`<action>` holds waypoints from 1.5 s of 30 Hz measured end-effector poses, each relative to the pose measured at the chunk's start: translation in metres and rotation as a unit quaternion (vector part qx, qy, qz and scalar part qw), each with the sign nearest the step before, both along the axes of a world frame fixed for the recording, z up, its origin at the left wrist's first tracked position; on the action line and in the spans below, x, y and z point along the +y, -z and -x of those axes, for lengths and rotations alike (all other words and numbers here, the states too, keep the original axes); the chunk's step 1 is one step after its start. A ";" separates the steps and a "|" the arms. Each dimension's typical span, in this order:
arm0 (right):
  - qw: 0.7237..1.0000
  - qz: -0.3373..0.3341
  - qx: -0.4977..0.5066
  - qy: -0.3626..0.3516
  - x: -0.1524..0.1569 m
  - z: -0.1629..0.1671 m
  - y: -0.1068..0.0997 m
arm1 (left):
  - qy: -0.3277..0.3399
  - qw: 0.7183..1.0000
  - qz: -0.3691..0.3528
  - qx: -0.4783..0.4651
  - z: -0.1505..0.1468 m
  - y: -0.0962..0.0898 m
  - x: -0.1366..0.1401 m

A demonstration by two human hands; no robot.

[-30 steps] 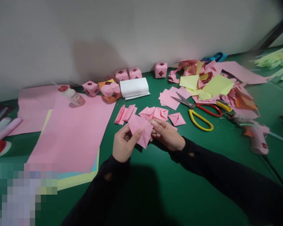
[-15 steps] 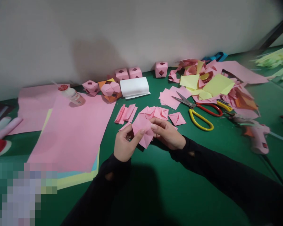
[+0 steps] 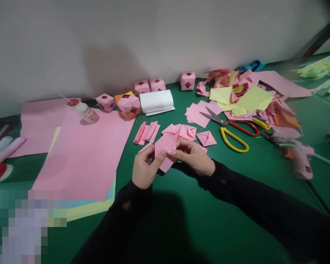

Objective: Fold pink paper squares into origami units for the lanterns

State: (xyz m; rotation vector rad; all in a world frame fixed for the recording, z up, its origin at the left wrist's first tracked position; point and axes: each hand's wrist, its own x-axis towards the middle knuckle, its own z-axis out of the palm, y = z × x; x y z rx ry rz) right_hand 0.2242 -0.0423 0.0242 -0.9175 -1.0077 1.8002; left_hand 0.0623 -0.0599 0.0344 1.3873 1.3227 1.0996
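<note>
Between my two hands is a small square of pink paper (image 3: pixel 165 142), partly folded, with one corner pointing toward me. My left hand (image 3: pixel 145 168) pinches its left side, thumb on top. From the right, my right hand (image 3: pixel 195 157) grips it, the thumb pressing a folded-in corner near the middle beside the left thumb. Just beyond lie several folded pink paper pieces (image 3: pixel 185 132), and a single folded pink square (image 3: pixel 206 138) sits to their right. Folded pink strips (image 3: pixel 146 132) stand a little to the left.
Scissors (image 3: pixel 227 128) lie open on flat pink squares (image 3: pixel 198 112); a pink glue gun (image 3: pixel 299 154) is at the right. Paper scraps (image 3: pixel 253 99) pile up behind. Along the wall stand pink paper cubes (image 3: pixel 187 81). A glue bottle (image 3: pixel 85 111) rests on large pink sheets (image 3: pixel 85 157).
The right side of the pink square has been folded inward, so it looks narrower. My right thumb has moved left to the paper's middle, next to the left thumb.
</note>
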 end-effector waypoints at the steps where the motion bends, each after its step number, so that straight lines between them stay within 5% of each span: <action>1: 1.000 0.003 -0.001 0.003 0.000 0.000 0.000 | 0.004 1.000 0.001 -0.001 0.000 -0.001 0.000; 18: 1.000 0.008 0.028 -0.005 0.002 -0.003 0.009 | 0.090 0.996 -0.011 0.017 0.002 -0.003 0.004; 45: 1.000 0.003 -0.014 -0.011 -0.001 0.000 -0.004 | 0.063 0.996 -0.050 0.036 0.001 -0.002 0.000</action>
